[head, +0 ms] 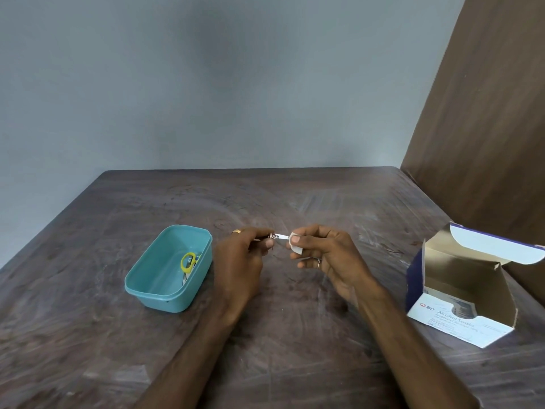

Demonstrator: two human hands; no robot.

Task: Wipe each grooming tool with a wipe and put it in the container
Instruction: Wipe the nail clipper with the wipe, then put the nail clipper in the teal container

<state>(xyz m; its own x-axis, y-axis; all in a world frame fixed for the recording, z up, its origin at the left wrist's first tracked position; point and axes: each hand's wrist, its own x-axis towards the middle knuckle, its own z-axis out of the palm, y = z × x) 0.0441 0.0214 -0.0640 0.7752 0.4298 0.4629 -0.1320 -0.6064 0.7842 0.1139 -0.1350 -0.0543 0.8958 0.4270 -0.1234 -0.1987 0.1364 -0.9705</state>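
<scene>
My left hand grips a small metal nail clipper above the middle of the table, its shiny end pointing right. My right hand pinches a white wipe folded around the clipper's tip. Both hands hover a little above the tabletop. To the left stands a teal plastic container, open, with small yellow-handled scissors lying inside it near its right wall.
An open white and blue box of alcohol swabs stands at the right, its flap raised. The dark wooden table reaches to a grey wall; a brown panel rises at the right.
</scene>
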